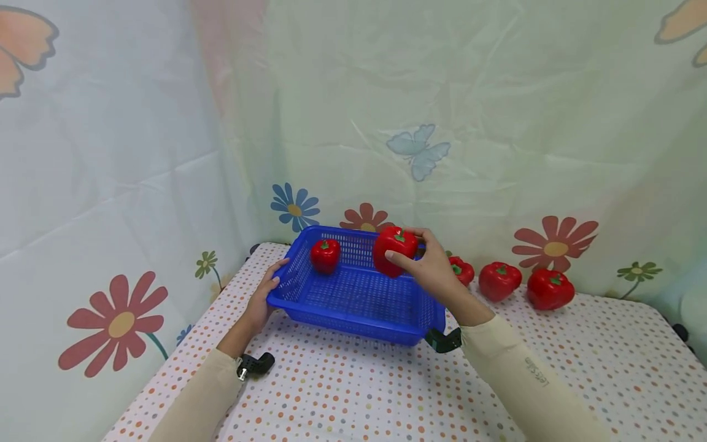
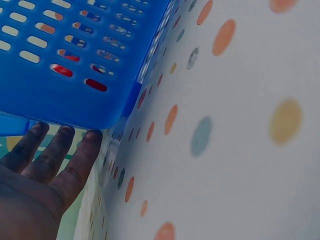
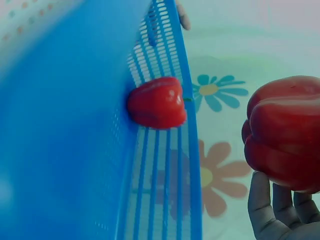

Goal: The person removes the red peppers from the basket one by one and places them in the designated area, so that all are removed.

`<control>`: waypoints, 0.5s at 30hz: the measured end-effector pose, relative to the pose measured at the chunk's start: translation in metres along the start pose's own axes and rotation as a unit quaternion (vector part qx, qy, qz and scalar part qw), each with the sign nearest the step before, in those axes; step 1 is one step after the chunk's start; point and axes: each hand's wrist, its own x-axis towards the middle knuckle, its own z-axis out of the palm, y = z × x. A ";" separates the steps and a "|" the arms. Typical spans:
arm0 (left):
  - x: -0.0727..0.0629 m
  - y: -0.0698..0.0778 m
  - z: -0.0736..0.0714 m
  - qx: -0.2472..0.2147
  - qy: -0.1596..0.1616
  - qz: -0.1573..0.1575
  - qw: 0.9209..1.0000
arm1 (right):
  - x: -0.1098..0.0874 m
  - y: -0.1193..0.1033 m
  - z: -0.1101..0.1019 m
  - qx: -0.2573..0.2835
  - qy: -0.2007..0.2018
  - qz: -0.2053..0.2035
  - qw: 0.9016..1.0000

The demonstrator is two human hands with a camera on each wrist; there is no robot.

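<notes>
In the head view a blue slotted plastic basket (image 1: 353, 320) stands on the dotted table, with one red bell pepper (image 1: 325, 256) inside at its far left. My left hand (image 1: 262, 301) is at the basket's left side. In the left wrist view its extended fingers (image 2: 75, 170) touch the rim with their tips; the thumb is hidden there. My right hand (image 1: 433, 267) holds another red bell pepper (image 1: 393, 250), green stem up, above the right part of the basket. The right wrist view shows this held pepper (image 3: 287, 132) over the fingers (image 3: 261, 200).
To the right of the basket, three more red bell peppers stand in a row: one (image 1: 461, 270) partly behind my right arm, one in the middle (image 1: 499, 282) and one at the right (image 1: 550, 290). A flowered curtain (image 1: 469, 153) hangs behind the table (image 1: 342, 393).
</notes>
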 end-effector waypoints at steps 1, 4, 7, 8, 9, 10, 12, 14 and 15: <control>0.000 0.000 0.001 0.001 0.000 0.001 1.000 | -0.005 0.002 -0.005 -0.006 0.007 -0.002 1.000; 0.001 -0.001 0.001 0.003 0.001 0.001 1.000 | -0.018 0.009 -0.021 -0.023 0.025 -0.007 0.999; 0.001 -0.003 -0.001 -0.003 0.005 -0.003 1.000 | -0.030 0.018 -0.036 -0.026 0.046 -0.012 0.999; 0.001 -0.004 -0.001 -0.005 0.006 -0.004 1.000 | -0.034 0.020 -0.040 -0.028 0.053 -0.014 0.998; 0.001 -0.004 -0.002 -0.007 0.007 -0.006 1.000 | -0.038 0.023 -0.044 -0.032 0.063 -0.015 0.997; 0.001 -0.004 -0.002 -0.008 0.006 -0.005 1.000 | -0.041 0.027 -0.048 -0.036 0.073 -0.016 0.997; 0.001 -0.004 -0.003 -0.009 0.005 -0.005 1.000 | -0.048 0.033 -0.054 -0.047 0.091 -0.018 0.995; 0.001 -0.004 -0.003 -0.009 0.003 -0.003 1.000 | -0.054 0.040 -0.060 -0.062 0.103 -0.020 0.993; 0.001 -0.004 -0.003 -0.009 0.003 -0.002 1.000 | -0.057 0.044 -0.062 -0.069 0.108 -0.018 0.992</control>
